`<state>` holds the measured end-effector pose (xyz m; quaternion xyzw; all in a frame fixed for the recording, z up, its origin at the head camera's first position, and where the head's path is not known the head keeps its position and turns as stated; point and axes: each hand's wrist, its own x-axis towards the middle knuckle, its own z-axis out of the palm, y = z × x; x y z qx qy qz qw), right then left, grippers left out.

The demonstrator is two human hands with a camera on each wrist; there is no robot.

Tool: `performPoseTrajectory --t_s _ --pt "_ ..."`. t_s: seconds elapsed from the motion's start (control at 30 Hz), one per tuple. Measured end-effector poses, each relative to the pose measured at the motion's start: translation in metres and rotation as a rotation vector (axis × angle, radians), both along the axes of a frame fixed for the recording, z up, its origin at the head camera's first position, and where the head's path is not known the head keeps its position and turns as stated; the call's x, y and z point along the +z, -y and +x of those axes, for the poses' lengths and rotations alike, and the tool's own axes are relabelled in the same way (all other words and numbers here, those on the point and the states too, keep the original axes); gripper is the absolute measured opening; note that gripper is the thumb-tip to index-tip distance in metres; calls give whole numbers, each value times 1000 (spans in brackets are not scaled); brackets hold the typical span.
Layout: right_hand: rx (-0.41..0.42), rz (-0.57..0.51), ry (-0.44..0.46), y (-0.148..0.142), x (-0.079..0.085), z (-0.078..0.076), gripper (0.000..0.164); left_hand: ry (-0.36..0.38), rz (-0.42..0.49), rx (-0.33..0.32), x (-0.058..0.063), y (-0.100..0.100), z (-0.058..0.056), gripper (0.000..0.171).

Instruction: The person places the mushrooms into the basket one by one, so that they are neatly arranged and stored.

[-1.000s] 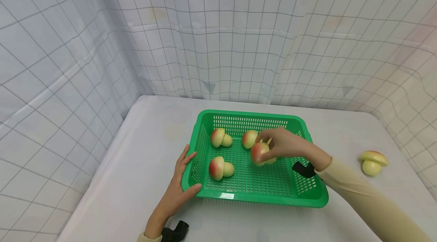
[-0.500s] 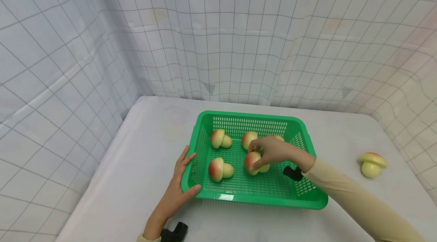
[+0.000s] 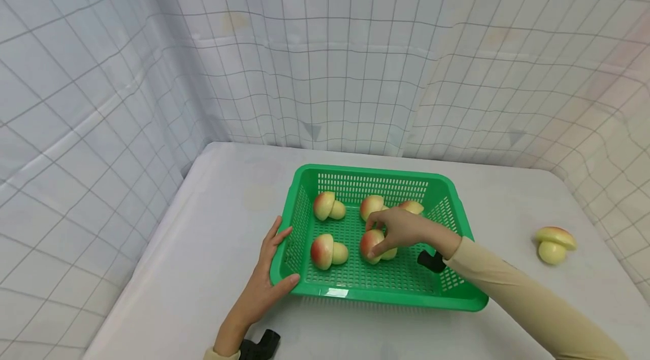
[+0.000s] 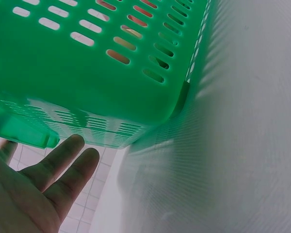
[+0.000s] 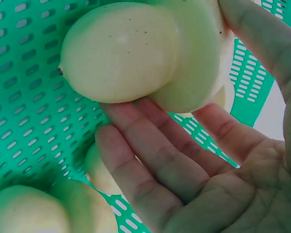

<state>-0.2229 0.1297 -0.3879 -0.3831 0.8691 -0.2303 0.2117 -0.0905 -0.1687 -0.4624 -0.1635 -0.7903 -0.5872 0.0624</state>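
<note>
Inside the green plastic basket (image 3: 386,296), my right hand (image 3: 404,227) holds a mushroom (image 3: 371,244) between thumb and fingers, low over the mesh floor. Its cap is red and yellow and points left. The right wrist view shows the pale stem of that mushroom (image 5: 119,51) tilted toward the camera, with my fingers under and behind it. My left hand (image 3: 261,281) rests at the basket's left front corner, thumb on the front rim, straight fingers along the left side. In the left wrist view these fingers (image 4: 70,182) lie beside the basket's outer wall.
Two mushrooms lie along the basket's left side, one at the back (image 3: 327,206), one at the front (image 3: 328,251). Another mushroom (image 3: 372,207) and a partly hidden one (image 3: 411,206) are at the back. One mushroom (image 3: 554,244) stands on the white table right of the basket.
My right hand has moved left and toward the front with the mushroom, lowering it toward the basket floor. The back right mushroom has come into sight. My left hand has stayed put.
</note>
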Motion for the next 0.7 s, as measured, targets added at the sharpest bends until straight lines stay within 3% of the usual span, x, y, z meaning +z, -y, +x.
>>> performPoseTrajectory --t_s 0.7 --pt "-55 -4 74 -3 -6 3 46 -20 -2 -3 -3 0 -2 76"
